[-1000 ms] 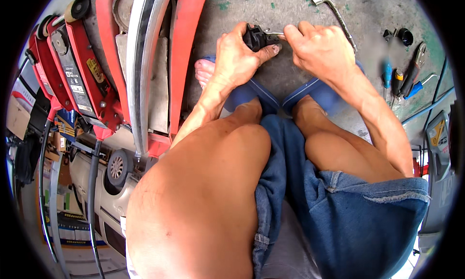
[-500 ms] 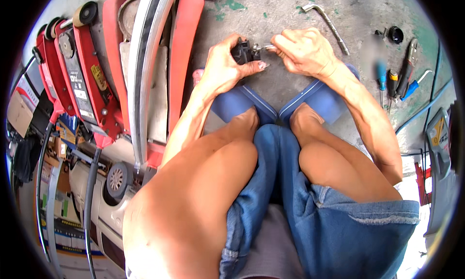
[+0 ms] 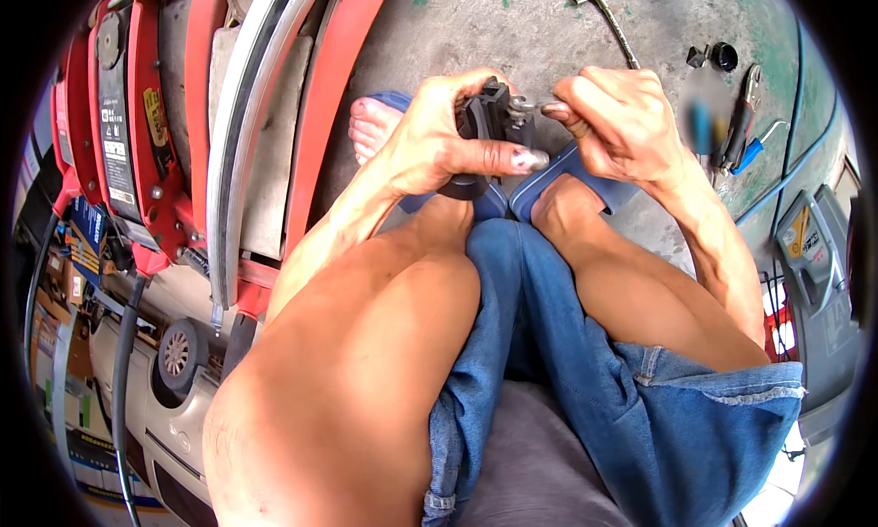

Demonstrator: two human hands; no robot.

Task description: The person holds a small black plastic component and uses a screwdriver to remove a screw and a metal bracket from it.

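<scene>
My left hand [image 3: 430, 143] is closed round a black plastic part [image 3: 489, 115], its thumb stretched along the near side. A rounded black section of that part hangs below the thumb. From its right side sticks out a small metal fitting [image 3: 523, 108]. My right hand [image 3: 626, 124] is closed, thumb and forefinger pinched at the fitting's outer end; the fingers hide how much of it they hold. Both hands are above the floor, over my blue slippers [image 3: 558, 175].
An L-shaped socket wrench [image 3: 608, 24] lies beyond my right hand. Farther right are a black ring-shaped cap [image 3: 724, 57], pliers [image 3: 737, 134] and a blue-handled hook tool [image 3: 750, 156]. Red floor jacks [image 3: 174, 115] and a curved grey-and-black strip [image 3: 240, 115] line the left. A blue cable [image 3: 814, 175] runs at right.
Both hands have come nearer with the black part, which is turned so its rounded underside shows. The view has shifted; my left foot shows more.
</scene>
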